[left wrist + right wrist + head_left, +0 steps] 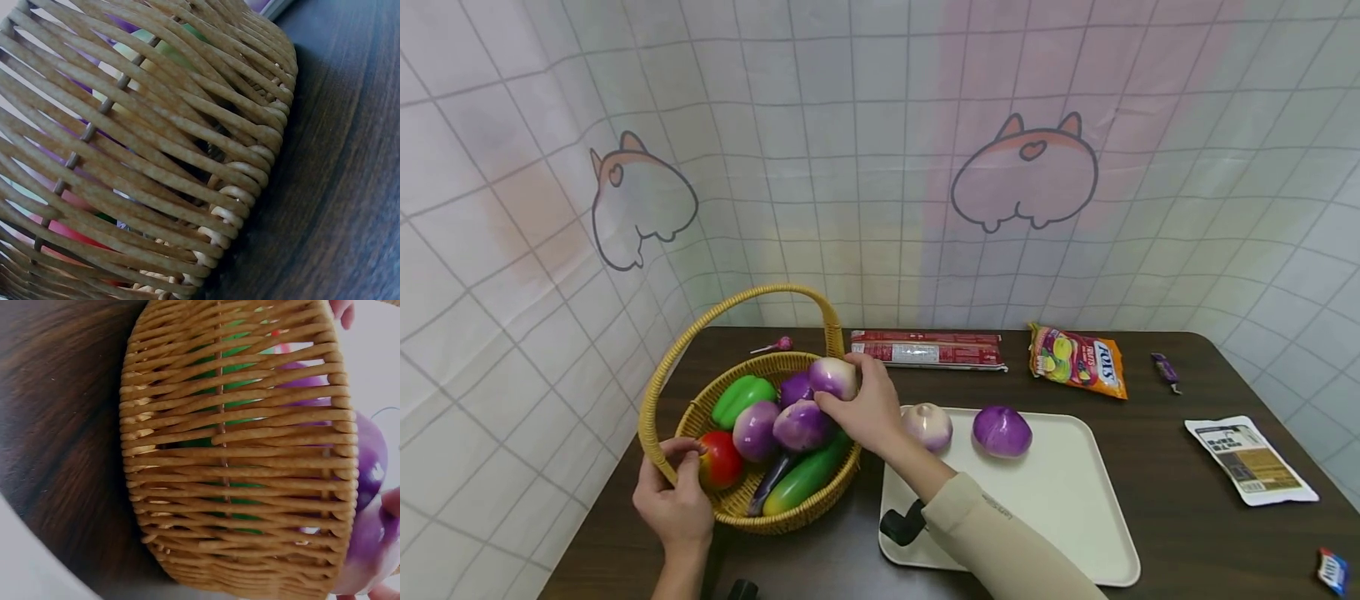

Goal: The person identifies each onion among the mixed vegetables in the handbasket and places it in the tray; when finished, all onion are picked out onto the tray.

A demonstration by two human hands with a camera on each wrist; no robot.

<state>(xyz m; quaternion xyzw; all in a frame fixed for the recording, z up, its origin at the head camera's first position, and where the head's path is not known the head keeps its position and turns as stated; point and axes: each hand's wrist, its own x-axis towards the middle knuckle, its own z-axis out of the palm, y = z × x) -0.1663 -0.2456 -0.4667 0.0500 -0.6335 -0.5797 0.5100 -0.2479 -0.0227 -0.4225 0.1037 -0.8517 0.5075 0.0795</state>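
A yellow wicker basket (808, 518) with a tall arched handle stands on the dark table at left. My left hand (673, 500) grips its left side where the handle meets the rim. Over the far right rim, my right hand (872, 408) pinches a purple-and-white turnip (832, 377) between thumb and fingers. Beneath that lie more purple turnips (803, 426), a green pepper (743, 402), a red tomato (722, 460), a thin dark eggplant (769, 483) and a green cucumber (805, 479). Woven basket wall (156, 137) fills most of the left wrist view, with the left hand out of sight there.
Right of the basket, a white tray (1045, 508) bears a pale turnip (928, 427) and a purple one (1002, 432). Behind are a lollipop (783, 343), a long red package (928, 350) and a candy bag (1077, 361). A white pouch (1251, 460) and small wrapped sweets lie at right.
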